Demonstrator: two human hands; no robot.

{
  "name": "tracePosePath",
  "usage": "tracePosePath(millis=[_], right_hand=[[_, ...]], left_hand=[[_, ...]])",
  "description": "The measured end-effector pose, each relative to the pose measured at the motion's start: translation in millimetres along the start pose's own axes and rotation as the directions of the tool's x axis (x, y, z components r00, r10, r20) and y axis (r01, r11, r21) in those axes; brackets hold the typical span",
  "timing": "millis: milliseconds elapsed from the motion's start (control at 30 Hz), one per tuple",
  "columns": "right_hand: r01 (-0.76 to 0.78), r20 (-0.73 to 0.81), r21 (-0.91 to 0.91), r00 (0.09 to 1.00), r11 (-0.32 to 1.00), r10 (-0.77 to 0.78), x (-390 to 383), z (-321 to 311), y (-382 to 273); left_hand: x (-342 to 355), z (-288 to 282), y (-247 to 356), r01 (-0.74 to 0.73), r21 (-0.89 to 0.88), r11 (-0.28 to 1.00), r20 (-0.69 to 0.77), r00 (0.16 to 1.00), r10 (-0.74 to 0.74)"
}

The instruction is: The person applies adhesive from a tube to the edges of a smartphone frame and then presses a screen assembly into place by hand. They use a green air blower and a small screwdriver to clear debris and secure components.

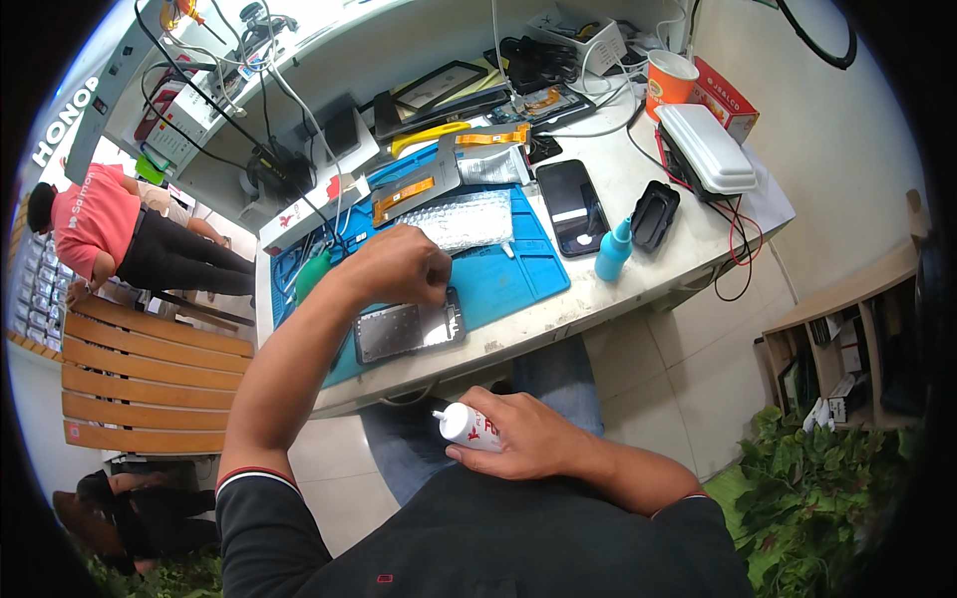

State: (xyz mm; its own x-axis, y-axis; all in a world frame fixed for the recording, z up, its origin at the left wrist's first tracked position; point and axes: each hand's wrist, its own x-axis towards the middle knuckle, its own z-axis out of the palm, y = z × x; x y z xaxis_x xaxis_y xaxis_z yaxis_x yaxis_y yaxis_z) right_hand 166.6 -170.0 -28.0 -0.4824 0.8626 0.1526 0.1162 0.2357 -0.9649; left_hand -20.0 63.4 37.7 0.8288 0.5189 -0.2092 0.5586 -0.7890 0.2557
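My right hand (523,436) is wrapped round a small white squeeze bottle (466,427) with red print and a narrow nozzle, held over my lap in front of the desk edge. My left hand (407,265) is closed, its fingers curled down just above an opened phone body (404,334); whatever they hold is hidden. The phone body lies at the front of a blue repair mat (535,271). Behind my left hand a bubble-wrap pouch (467,221) rests on the mat. A green bulb (312,276) is partly covered by my left forearm.
Right of the mat are a dark phone (572,209), a light blue nozzle bottle (613,254) and a black tray (656,217). Farther back stand an orange cup (669,82) and a white case (708,149). Cables hang at the left. A person (110,219) stands beyond a slatted bench (159,384).
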Motion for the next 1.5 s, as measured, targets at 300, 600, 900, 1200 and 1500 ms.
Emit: tracePosePath(millis=[300,600,900,1200,1500], right_hand=[[0.231,-0.119,-0.290,0.954,0.929,-0.274,24,-6,-9],[0.197,-0.128,-0.109,0.969,0.974,-0.210,5,-3,-1],[0.042,-0.209,-0.040,0.977,0.998,-0.049,-12,-1,5],[-0.049,-0.279,0.048,0.958,0.998,0.061,-28,-12,6],[-0.059,-0.408,0.039,0.910,0.997,0.070,-26,-20,27]], left_hand=[[-6,6,-6,0.038,-0.086,0.996,-0.051,0.998,-0.043],[-31,-13,-17,0.164,-0.474,0.865,-0.221,0.929,-0.297],[-3,-13,30,-0.060,-0.442,0.895,-0.302,0.950,-0.085],[47,12,30,-0.245,0.121,0.962,-0.309,0.912,0.271],[37,19,31,-0.164,0.008,0.986,-0.401,0.903,0.153]])
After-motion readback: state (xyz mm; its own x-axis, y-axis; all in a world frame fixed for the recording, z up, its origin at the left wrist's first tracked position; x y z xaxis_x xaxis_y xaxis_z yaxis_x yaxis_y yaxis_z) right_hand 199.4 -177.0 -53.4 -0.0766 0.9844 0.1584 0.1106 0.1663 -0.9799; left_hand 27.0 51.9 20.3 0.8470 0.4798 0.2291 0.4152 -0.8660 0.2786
